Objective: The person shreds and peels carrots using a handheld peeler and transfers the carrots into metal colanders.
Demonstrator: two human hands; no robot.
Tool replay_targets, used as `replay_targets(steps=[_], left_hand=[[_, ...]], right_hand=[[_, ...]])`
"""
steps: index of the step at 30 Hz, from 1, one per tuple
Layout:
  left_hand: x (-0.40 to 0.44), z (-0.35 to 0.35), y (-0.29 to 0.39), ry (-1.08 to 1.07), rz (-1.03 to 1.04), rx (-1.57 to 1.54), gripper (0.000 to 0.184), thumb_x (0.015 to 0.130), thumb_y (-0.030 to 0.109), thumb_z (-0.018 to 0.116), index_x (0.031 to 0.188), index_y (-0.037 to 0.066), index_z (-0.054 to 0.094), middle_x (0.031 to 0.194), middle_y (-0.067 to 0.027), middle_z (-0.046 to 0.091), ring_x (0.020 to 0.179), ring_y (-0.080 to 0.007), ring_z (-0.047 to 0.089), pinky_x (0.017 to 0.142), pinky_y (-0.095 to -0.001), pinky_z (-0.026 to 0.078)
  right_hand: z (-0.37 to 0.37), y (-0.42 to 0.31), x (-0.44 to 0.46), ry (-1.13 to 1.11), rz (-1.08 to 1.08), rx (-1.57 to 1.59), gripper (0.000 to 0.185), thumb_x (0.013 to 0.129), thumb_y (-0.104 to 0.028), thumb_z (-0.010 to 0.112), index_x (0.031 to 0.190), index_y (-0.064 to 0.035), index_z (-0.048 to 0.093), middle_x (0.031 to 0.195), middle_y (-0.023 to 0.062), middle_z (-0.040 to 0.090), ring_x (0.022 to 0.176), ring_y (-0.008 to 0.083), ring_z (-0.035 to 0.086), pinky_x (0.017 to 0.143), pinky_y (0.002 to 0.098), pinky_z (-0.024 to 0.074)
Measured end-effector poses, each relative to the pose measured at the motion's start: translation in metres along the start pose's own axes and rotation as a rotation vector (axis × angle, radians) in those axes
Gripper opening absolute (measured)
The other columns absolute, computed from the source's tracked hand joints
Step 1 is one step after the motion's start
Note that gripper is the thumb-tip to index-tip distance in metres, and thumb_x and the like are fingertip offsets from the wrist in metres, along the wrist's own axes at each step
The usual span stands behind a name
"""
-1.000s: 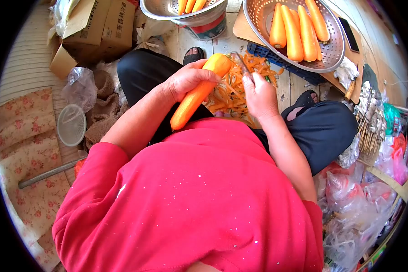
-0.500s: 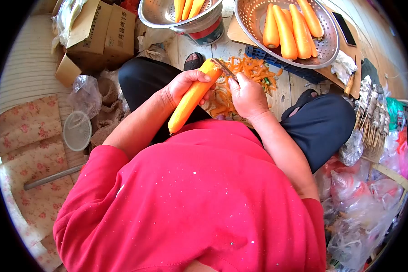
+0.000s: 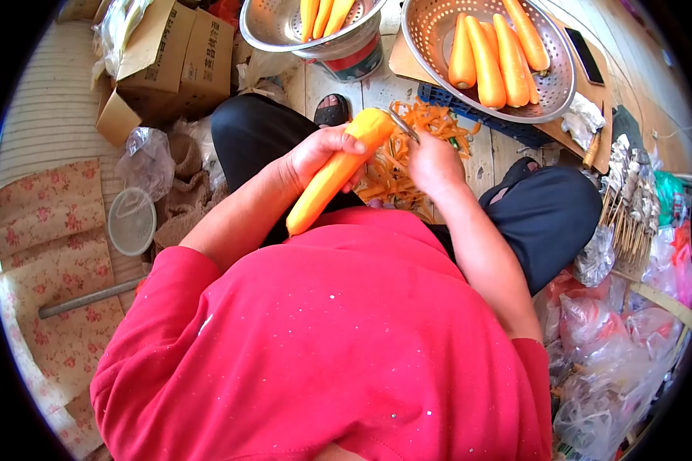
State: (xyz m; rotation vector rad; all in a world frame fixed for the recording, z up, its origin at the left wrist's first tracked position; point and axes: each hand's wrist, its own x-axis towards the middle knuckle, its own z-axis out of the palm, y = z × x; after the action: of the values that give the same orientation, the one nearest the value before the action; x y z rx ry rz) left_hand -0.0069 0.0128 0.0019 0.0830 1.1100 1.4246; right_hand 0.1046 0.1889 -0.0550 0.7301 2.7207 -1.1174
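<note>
A large peeled carrot [image 3: 332,180] slants from my lap up toward the floor's middle, its thick end farthest from me. My left hand [image 3: 324,156] is wrapped round its upper half. In my right hand [image 3: 435,164] is a metal peeler [image 3: 402,123], its head just past the carrot's thick end; the fingers hide most of its handle. Orange peelings [image 3: 396,175] lie heaped on the floor beneath and beyond my hands.
A steel colander [image 3: 480,104] of carrots [image 3: 509,61] rests on a board over a blue crate [image 3: 484,115]. Another colander [image 3: 311,48] sits on a bucket [image 3: 350,61]. Nearby are a phone [image 3: 584,55], a cardboard box [image 3: 173,69], skewers [image 3: 630,207] and plastic bags [image 3: 607,361].
The peeler has moved off the carrot's thick end, slightly up and to the right, with my right hand. My left hand keeps its hold, and the carrot has turned slightly.
</note>
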Motion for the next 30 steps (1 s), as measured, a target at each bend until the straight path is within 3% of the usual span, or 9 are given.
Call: replay_targets(steps=[1, 6, 9, 13, 14, 16, 23, 24, 30], left_hand=[[0.001, 0.0, 0.001, -0.003, -0.003, 0.005, 0.038, 0.075, 0.022, 0.066, 0.101, -0.003, 0.054, 0.081, -0.0129, 0.057, 0.052, -0.0228, 0.057, 0.043, -0.0315, 0.05], [0.0, -0.003, 0.008, 0.102, 0.003, -0.031, 0.038, 0.074, 0.021, 0.066, 0.103, 0.001, 0.053, 0.081, -0.0123, 0.058, 0.051, -0.0215, 0.057, 0.043, -0.0317, 0.051], [0.002, -0.004, 0.006, 0.155, -0.045, -0.019, 0.038, 0.074, 0.021, 0.066, 0.105, 0.003, 0.053, 0.081, -0.0119, 0.058, 0.051, -0.0208, 0.057, 0.043, -0.0313, 0.051], [0.004, -0.003, 0.0, 0.102, -0.055, 0.009, 0.039, 0.074, 0.021, 0.066, 0.106, 0.003, 0.052, 0.082, -0.0116, 0.058, 0.051, -0.0212, 0.057, 0.043, -0.0315, 0.051], [0.0, -0.003, 0.0, 0.006, -0.026, 0.064, 0.039, 0.074, 0.02, 0.065, 0.106, 0.003, 0.051, 0.082, -0.0117, 0.057, 0.051, -0.0214, 0.057, 0.044, -0.0315, 0.051], [-0.002, -0.002, 0.001, 0.024, -0.007, 0.038, 0.039, 0.074, 0.019, 0.065, 0.106, 0.003, 0.051, 0.083, -0.0118, 0.057, 0.051, -0.0213, 0.057, 0.043, -0.0315, 0.051], [0.003, -0.005, 0.0, 0.14, -0.046, 0.007, 0.037, 0.075, 0.019, 0.065, 0.107, 0.005, 0.051, 0.082, -0.0114, 0.057, 0.053, -0.0215, 0.058, 0.045, -0.0333, 0.052], [0.005, -0.006, -0.001, 0.146, -0.086, 0.001, 0.039, 0.076, 0.018, 0.065, 0.11, 0.007, 0.05, 0.083, -0.0104, 0.056, 0.054, -0.0214, 0.057, 0.046, -0.0343, 0.052], [0.008, -0.012, -0.003, 0.078, -0.146, 0.027, 0.038, 0.075, 0.019, 0.066, 0.108, 0.007, 0.05, 0.081, -0.0102, 0.057, 0.053, -0.0214, 0.057, 0.047, -0.0356, 0.052]], right_hand=[[0.002, 0.007, 0.006, -0.07, 0.076, -0.022, 0.03, 0.092, -0.03, 0.049, 0.093, -0.0034, 0.062, 0.086, 0.023, 0.065, 0.086, 0.041, 0.063, 0.075, 0.0478, 0.0491], [-0.004, -0.011, -0.006, 0.172, -0.11, 0.205, 0.029, 0.093, -0.03, 0.049, 0.088, -0.0027, 0.057, 0.082, 0.0235, 0.063, 0.08, 0.0434, 0.061, 0.07, 0.0504, 0.0476], [-0.014, -0.03, -0.026, 0.096, -0.184, 0.174, 0.029, 0.093, -0.03, 0.049, 0.087, -0.0024, 0.055, 0.08, 0.0237, 0.062, 0.077, 0.0439, 0.06, 0.068, 0.0515, 0.0467], [-0.007, -0.015, -0.014, 0.11, -0.095, 0.069, 0.029, 0.093, -0.031, 0.048, 0.092, -0.0033, 0.057, 0.083, 0.0221, 0.064, 0.079, 0.0418, 0.062, 0.071, 0.0507, 0.048], [-0.007, -0.002, -0.003, -0.03, 0.023, -0.048, 0.03, 0.094, -0.03, 0.047, 0.097, -0.0031, 0.059, 0.086, 0.0223, 0.065, 0.083, 0.0409, 0.063, 0.075, 0.0499, 0.0483], [-0.008, -0.001, -0.001, -0.019, 0.094, 0.022, 0.03, 0.093, -0.03, 0.048, 0.098, -0.0028, 0.06, 0.086, 0.0239, 0.064, 0.085, 0.042, 0.062, 0.077, 0.0502, 0.0477], [-0.011, -0.023, -0.026, 0.149, -0.223, 0.138, 0.028, 0.093, -0.032, 0.049, 0.087, -0.0052, 0.055, 0.079, 0.0211, 0.064, 0.073, 0.0421, 0.062, 0.066, 0.0504, 0.0482], [-0.007, -0.023, -0.03, 0.18, -0.287, 0.133, 0.023, 0.091, -0.026, 0.054, 0.084, -0.0037, 0.054, 0.073, 0.0206, 0.061, 0.07, 0.0417, 0.061, 0.06, 0.0493, 0.0461], [-0.008, -0.007, -0.006, 0.082, -0.096, -0.025, 0.025, 0.092, -0.028, 0.05, 0.089, -0.0053, 0.058, 0.08, 0.0218, 0.064, 0.076, 0.0415, 0.062, 0.069, 0.0501, 0.0488]])
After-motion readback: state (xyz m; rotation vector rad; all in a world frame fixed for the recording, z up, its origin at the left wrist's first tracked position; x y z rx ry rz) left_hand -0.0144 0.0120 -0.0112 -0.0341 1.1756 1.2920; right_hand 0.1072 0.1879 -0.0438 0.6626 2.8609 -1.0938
